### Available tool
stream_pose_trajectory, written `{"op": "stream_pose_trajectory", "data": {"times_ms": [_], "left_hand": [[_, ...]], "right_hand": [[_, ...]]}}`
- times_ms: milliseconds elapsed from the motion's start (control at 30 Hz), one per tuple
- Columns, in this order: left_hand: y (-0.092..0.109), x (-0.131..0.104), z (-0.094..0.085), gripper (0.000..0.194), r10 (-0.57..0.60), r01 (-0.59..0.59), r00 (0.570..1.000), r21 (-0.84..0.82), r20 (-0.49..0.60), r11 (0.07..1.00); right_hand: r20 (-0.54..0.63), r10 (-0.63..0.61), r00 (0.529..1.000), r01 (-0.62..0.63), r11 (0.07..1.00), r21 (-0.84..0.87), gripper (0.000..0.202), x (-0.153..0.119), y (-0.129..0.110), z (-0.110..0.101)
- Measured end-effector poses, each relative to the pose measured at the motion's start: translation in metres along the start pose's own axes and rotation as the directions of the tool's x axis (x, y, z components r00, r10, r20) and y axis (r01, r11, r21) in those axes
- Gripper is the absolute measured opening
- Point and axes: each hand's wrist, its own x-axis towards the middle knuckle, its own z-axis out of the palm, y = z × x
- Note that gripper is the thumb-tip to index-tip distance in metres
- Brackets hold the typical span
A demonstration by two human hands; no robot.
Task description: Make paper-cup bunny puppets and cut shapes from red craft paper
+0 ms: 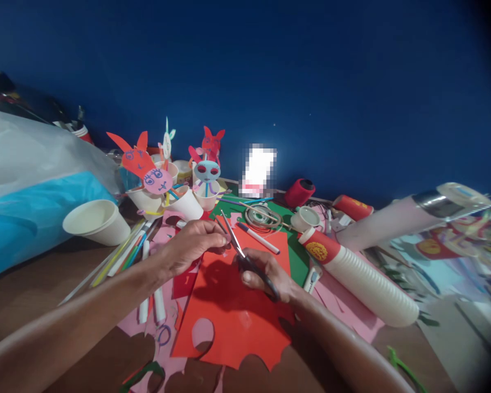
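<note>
My right hand [265,273] grips black-handled scissors [245,261], whose blades point up and left and stand slightly apart. To their left my left hand [202,240] is closed in a pinch near the blade tips; what lies between its fingertips is too small to name. Beneath both hands lies a red paper sheet [229,327] with scalloped cut edges. A pink paper oval [202,331] rests on its lower left part. A marker [258,238] lies across the sheet's top, beyond the scissors.
Paper figures [157,181] stand in white cups at the back left. A loose white cup [96,221] and markers [126,254] lie left. A long stack of paper cups [364,278] lies right, near a cutter [312,278]. Behind are a cable coil [264,217] and a bright blurred screen [258,169].
</note>
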Motion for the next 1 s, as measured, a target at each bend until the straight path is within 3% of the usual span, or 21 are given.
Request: {"op": "stream_pose_trajectory", "data": {"times_ms": [400, 733, 1000], "left_hand": [[0.001, -0.0004, 0.0006, 0.006, -0.029, 0.03, 1.0, -0.026, 0.009, 0.999], [0.0029, 0.0012, -0.0034, 0.007, -0.039, 0.04, 0.999, -0.052, 0.01, 0.998], [0.0037, 0.0008, 0.0012, 0.011, 0.043, -0.076, 0.988, -0.222, -0.149, 0.972]], "right_hand": [[-0.023, 0.035, 0.999, -0.032, 0.992, 0.121, 0.034, 0.0005, 0.0045, 0.0014], [-0.025, 0.044, 0.999, -0.041, 0.991, 0.125, 0.037, 0.0028, 0.009, -0.0052], [-0.077, 0.077, 0.994, -0.074, 0.996, 0.049, 0.032, 0.0062, 0.0055, -0.0031]]}}
